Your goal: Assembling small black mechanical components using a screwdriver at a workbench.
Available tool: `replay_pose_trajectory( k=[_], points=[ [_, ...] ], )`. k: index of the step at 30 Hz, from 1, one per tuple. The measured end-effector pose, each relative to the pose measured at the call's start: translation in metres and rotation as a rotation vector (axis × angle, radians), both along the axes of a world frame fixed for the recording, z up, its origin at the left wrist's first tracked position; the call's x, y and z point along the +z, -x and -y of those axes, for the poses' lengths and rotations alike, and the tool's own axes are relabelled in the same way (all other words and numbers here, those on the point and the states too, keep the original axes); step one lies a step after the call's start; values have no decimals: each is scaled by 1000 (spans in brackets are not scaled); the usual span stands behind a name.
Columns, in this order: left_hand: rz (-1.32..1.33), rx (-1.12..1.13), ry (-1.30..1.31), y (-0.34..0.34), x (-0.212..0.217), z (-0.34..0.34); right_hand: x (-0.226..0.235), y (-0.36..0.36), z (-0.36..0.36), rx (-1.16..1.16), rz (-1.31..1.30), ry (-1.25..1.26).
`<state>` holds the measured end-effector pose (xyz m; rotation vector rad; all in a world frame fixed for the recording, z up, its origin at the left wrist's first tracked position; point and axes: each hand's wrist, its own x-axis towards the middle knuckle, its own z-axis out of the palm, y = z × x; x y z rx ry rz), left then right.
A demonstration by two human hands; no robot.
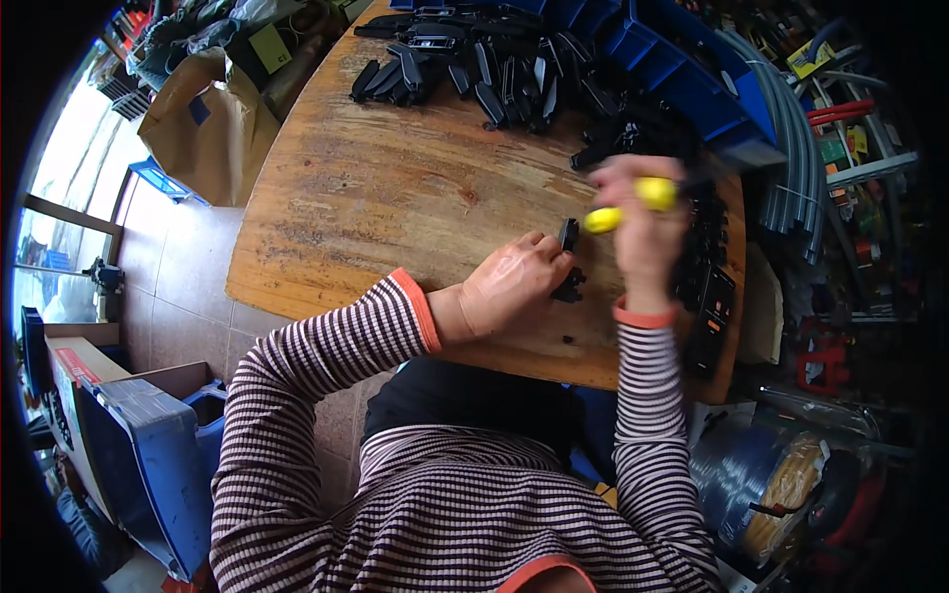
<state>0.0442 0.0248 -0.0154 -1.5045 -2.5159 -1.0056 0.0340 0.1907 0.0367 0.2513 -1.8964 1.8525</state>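
My left hand (516, 282) is closed on a small black plastic part (567, 235) that rests on the wooden table (386, 198) near its front edge. Bits of this part stick out beyond the fingertips; the rest is hidden by the hand. Just to the right, my right hand (647, 222) is raised and smeared by motion. It is wrapped round a yellow-and-black tool (604, 219), whose kind the blur hides. The tool's yellow end points toward the black part, a small gap apart from it.
Heaped black plastic parts (504, 79) cover the table's far side. Blue bins (682, 59) stand at the far right. More black parts and a black phone-like slab (712, 316) line the right edge. Grey tubing (791, 148) hangs beyond it. A brown paper bag (213, 133) stands left.
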Motion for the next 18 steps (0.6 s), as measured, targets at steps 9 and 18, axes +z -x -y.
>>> replay_pose_trajectory(
  k=[9, 18],
  points=[
    [-358, -161, -178, 37, 19, -4, 17, -51, -70, -338, 278, -565],
    [-296, -1, 236, 103, 18, 14, -21, -84, -101, -225, 444, -1038]
  ],
)
